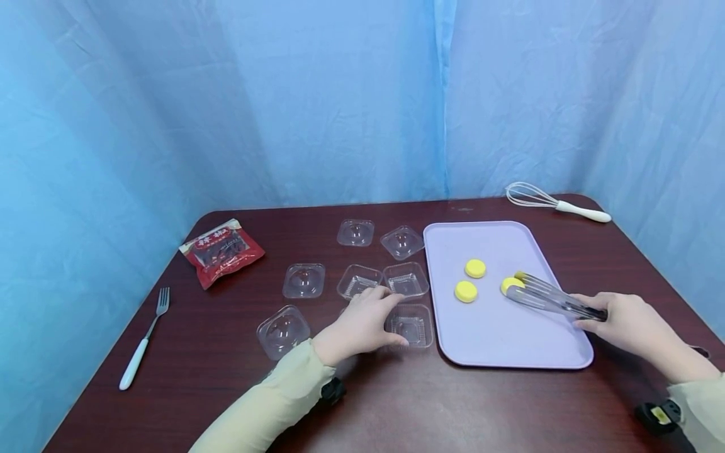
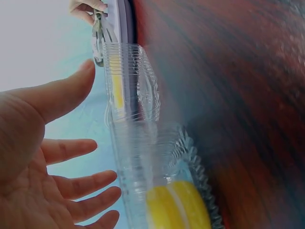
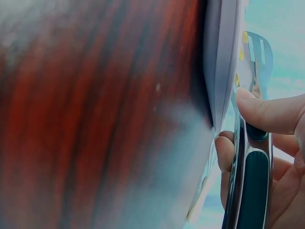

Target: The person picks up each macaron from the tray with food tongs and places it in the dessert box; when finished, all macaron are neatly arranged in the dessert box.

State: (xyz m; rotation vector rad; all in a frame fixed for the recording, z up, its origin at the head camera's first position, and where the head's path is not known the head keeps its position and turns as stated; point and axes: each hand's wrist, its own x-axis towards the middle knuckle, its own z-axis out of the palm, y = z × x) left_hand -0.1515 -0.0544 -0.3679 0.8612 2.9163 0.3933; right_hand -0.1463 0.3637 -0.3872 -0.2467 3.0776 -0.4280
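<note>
My left hand hovers over the clear plastic boxes, fingers spread and holding nothing. Several boxes stand together: the front right one, a back right one and a back left one. In the left wrist view, a box near my fingers contains a yellow macaron; my hand hides it from the head view. My right hand grips metal tongs, their tips around a yellow macaron on the lilac tray; whether they pinch it I cannot tell. Two more macarons lie nearby.
Clear domed lids, such as one at left and one at the back, lie around the boxes. A red snack packet and a fork are at far left. A whisk lies behind the tray.
</note>
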